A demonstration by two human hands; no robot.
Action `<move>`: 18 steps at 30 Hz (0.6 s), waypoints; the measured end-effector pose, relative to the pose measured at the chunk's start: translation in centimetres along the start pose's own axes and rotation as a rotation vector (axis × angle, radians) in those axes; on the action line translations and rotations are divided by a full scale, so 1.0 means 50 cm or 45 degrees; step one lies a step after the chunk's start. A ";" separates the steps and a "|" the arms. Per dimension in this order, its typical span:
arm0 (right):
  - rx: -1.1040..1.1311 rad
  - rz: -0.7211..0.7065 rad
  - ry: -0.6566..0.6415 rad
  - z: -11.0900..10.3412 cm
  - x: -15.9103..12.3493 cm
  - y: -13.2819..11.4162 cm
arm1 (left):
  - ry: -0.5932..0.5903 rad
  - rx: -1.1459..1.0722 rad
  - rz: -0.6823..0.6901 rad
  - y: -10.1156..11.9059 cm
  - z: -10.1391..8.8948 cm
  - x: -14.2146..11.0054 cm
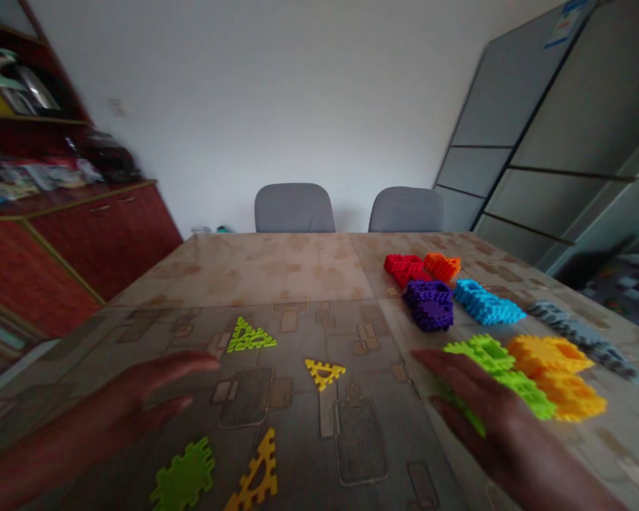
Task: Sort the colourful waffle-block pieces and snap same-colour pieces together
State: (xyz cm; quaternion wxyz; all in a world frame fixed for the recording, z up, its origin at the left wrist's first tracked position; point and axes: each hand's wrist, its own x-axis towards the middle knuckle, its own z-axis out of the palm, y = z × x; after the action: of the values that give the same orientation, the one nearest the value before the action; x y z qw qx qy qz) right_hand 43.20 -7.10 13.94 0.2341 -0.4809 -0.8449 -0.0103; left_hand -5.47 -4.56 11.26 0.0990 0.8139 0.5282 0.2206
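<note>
My left hand (149, 397) hovers at the left over the table, fingers and thumb apart, holding nothing. Nearest to it lie a lime-green triangular interlocking piece (249, 336) and a green square interlocking piece (187, 477). A small yellow triangular piece (324, 372) rests mid-table, and a larger yellow triangular piece (260, 475) lies at the near edge. My right hand (490, 411) is stretched out at the right with thumb and fingers apart. It partly covers the stacked lime-green pieces (527, 390); whether it touches them I cannot tell. Some green shows between its thumb and fingers.
Beyond my right hand are stacks of yellow pieces (559, 355), blue pieces (487, 304), purple pieces (430, 305), red pieces (405, 267), orange pieces (443, 266) and grey pieces (580, 333). Two grey chairs (295, 208) stand behind the patterned table (277, 266).
</note>
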 end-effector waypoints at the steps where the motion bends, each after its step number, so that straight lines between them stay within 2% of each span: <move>1: 0.069 -0.095 -0.132 0.026 0.021 -0.034 | -0.091 -0.022 0.001 -0.007 0.003 -0.017; 3: 0.147 -0.189 -0.398 0.073 0.053 -0.082 | -0.280 -0.033 0.016 -0.014 0.009 -0.054; 6: 0.150 -0.216 -0.592 0.127 0.085 -0.112 | -0.357 0.022 0.049 0.013 0.028 -0.092; 10: 0.107 -0.232 -0.562 0.171 0.111 -0.129 | -0.356 0.093 0.220 0.105 0.074 -0.089; 13: 0.082 -0.144 -0.616 0.178 0.117 -0.146 | -0.254 0.134 0.382 0.166 0.111 -0.060; 16: 0.176 -0.074 -0.669 0.166 0.114 -0.148 | -0.210 0.136 0.398 0.199 0.128 -0.029; 18: 0.252 -0.098 -0.620 0.158 0.111 -0.137 | -0.213 0.111 0.360 0.212 0.126 -0.013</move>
State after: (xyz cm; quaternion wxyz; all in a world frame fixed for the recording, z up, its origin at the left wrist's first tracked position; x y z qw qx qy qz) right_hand 32.15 -4.37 10.57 0.0692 -0.4115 -0.8909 0.1793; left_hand 5.86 -9.15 9.73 0.0751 0.8993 0.4073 0.1407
